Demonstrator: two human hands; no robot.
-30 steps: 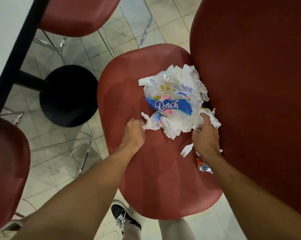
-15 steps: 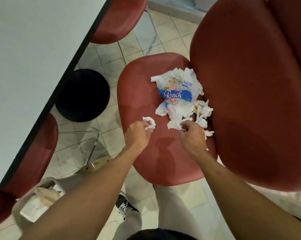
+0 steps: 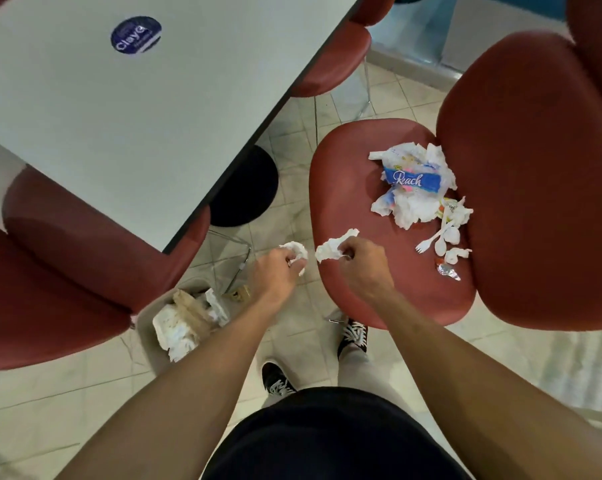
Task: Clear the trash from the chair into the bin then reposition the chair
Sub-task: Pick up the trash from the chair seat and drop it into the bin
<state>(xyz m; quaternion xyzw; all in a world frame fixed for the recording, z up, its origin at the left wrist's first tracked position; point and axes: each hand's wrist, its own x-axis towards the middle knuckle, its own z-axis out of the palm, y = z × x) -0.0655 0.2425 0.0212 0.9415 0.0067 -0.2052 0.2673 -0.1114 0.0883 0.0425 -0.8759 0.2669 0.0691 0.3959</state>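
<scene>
Currently both hands hold paper. Left hand [image 3: 281,271]: fingers curled round a crumpled white tissue [image 3: 296,252], held over the tiled floor [image 3: 292,126], off the seat edge. Right hand [image 3: 361,265]: thumb and fingers pinch a second crumpled tissue scrap [image 3: 332,249], which sticks out to the left of the knuckles, over the near left edge of the red chair [image 3: 348,181].

Remaining trash, all on the chair seat, beyond and to the right of the right hand:
- a heap of crumpled white paper with a clear plastic wrapper [image 3: 413,178] on top, blue band reading "Reach"; heap lies against the chair back.
- a white plastic fork [image 3: 427,242] and a white plastic spoon [image 3: 443,245] side by side, nearer than the heap, touching or nearly touching each other.
- small white paper bits beside the spoon.
- a small foil sachet [image 3: 448,271], nearest item to the right of the right hand, apart from it.

Bin [image 3: 147,323]: on the floor below and to the left of the left hand, partly under a neighbouring red chair [image 3: 67,271]; holds white crumpled paper and brown paper. Left hand is near it, not above its opening.

Table [image 3: 136,109] beyond the left hand, light top, round blue sticker [image 3: 136,35]. Black round table base [image 3: 247,192] beyond both hands, between table and chair.
</scene>
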